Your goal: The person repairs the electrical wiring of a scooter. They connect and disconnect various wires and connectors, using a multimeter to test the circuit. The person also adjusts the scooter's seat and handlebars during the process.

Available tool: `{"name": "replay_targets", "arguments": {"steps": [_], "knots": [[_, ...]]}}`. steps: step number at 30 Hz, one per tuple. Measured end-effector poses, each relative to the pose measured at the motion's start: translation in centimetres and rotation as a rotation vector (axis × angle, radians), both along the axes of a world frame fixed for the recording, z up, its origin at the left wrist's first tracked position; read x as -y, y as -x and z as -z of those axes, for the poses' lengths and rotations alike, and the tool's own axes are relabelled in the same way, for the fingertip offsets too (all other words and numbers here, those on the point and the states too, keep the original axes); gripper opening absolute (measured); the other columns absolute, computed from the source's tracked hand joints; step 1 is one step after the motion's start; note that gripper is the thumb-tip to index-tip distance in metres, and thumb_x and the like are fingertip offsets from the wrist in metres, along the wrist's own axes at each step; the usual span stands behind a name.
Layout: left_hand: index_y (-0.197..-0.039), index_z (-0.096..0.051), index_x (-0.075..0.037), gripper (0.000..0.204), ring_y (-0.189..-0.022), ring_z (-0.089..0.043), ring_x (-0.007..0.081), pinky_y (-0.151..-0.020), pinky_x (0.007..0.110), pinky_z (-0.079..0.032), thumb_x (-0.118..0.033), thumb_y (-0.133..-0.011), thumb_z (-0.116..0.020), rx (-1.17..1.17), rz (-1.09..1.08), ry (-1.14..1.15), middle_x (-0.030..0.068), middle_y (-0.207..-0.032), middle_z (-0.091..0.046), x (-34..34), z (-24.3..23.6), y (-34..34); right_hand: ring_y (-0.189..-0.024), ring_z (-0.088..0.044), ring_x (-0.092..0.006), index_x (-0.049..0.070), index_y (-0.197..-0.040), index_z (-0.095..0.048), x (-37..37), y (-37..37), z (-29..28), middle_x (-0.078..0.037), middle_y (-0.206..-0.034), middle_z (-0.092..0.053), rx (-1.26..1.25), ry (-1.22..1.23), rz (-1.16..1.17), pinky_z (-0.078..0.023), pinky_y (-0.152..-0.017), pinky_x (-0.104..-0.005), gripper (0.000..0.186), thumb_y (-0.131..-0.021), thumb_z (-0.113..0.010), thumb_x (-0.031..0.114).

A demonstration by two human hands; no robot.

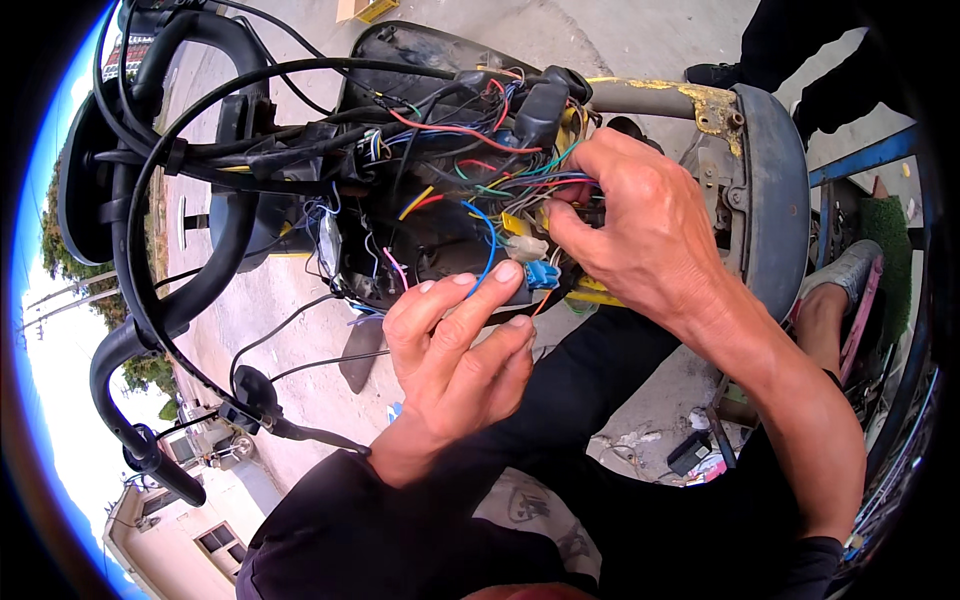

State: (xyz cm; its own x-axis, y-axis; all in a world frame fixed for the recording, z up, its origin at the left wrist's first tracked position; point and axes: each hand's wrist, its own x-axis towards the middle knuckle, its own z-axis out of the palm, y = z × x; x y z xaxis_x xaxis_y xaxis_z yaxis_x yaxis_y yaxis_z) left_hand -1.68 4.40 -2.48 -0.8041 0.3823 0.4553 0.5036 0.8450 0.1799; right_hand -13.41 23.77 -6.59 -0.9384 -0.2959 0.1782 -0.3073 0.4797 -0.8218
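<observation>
Several wires (537, 182) in the scooter (430, 257) are pinched by the right hand (648, 215); beside the blue connector (543, 274), the left hand (455, 350) is held half-curled, its grip unclear. Sorting seems under way; one lead apparently needs to be singled out.

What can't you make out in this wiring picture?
Head view: what, if anything, the right hand grips; the hand itself hides it.
Head view: lower end of the blue wire, hidden by the left hand.
Head view: upper body of the bystander, cut off by the top edge.
</observation>
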Motion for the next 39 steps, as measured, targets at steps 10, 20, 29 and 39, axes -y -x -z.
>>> {"name": "replay_targets", "arguments": {"steps": [10, 20, 29, 39], "knots": [[-0.106, -0.075, -0.012, 0.027, -0.12, -0.061, 0.0293, -0.102, 0.044, -0.048, -0.008, -0.083, -0.086, 0.027, 0.02, -0.013, 0.0098, -0.132, -0.076, 0.8, 0.2, -0.5, -0.091, -0.07, -0.0367, 0.002, -0.103, -0.072, -0.9, 0.0, -0.5, -0.014, -0.097, -0.068, 0.007, 0.074, -0.072, -0.056, -0.078, -0.0452, 0.02, -0.086, -0.079, 0.01], [-0.109, -0.076, -0.014, 0.027, -0.125, -0.06, 0.03, -0.108, 0.048, -0.045, -0.012, -0.085, -0.086, -0.021, 0.009, -0.026, 0.0062, -0.133, -0.074, 0.9, 0.8, -0.9, -0.104, -0.065, -0.0339, 0.002, -0.112, -0.066, -1.5, -0.3, -2.4, -0.014, -0.108, -0.066, -0.225, -0.038, -0.201, -0.054, -0.089, -0.0421, 0.043, -0.076, -0.09, 0.006], [-0.1, -0.063, -0.017, 0.034, -0.14, -0.047, 0.0359, -0.122, 0.057, -0.025, -0.039, -0.086, -0.084, -0.103, -0.13, 0.072, 0.0063, -0.126, -0.073, 1.5, 0.0, -0.6, -0.102, -0.067, -0.0342, 0.004, -0.115, -0.067, -1.3, -1.5, -2.1, -0.012, -0.105, -0.07, -0.098, -0.055, -0.14, -0.051, -0.088, -0.0448, 0.04, -0.082, -0.086, 0.017], [-0.122, -0.071, -0.006, 0.04, -0.146, -0.044, 0.0409, -0.123, 0.055, -0.023, -0.025, -0.087, -0.078, -0.018, -0.234, 0.242, 0.0063, -0.127, -0.075, 0.7, -3.1, 1.9, -0.103, -0.067, -0.0376, 0.003, -0.118, -0.066, -2.2, -1.8, -1.8, -0.015, -0.106, -0.07, -0.095, 0.023, -0.117, -0.054, -0.089, -0.0484, 0.04, -0.083, -0.084, 0.014]]}}
